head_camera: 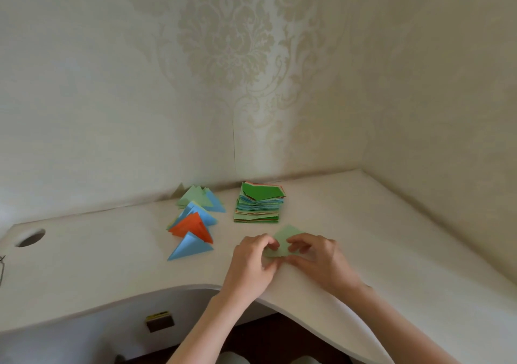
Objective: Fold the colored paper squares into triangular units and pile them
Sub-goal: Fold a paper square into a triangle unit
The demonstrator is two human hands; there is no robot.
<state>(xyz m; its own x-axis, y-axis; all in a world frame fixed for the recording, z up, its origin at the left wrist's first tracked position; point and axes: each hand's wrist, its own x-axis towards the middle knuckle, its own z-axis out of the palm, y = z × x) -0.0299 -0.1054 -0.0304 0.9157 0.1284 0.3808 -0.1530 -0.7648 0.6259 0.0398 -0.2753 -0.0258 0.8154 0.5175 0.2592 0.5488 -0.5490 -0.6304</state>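
Observation:
A light green paper square [282, 242] lies on the white desk [363, 224] in front of me, partly folded. My left hand [251, 263] pinches its left side and my right hand [319, 260] pinches its right side; my fingers hide much of the sheet. Behind it stands a stack of unfolded colored squares [258, 205] with a dark green sheet on top. To the left lie folded triangular units: a blue one [190, 249] nearest, an orange one [193, 226] behind it, then a pile of blue and light green ones [201, 200] near the wall.
The desk sits in a corner with patterned wallpaper on both walls. A round cable hole [30, 237] is at the desk's far left. The front edge of the desk curves inward toward me. A small dark box [159, 321] sits below the desk edge.

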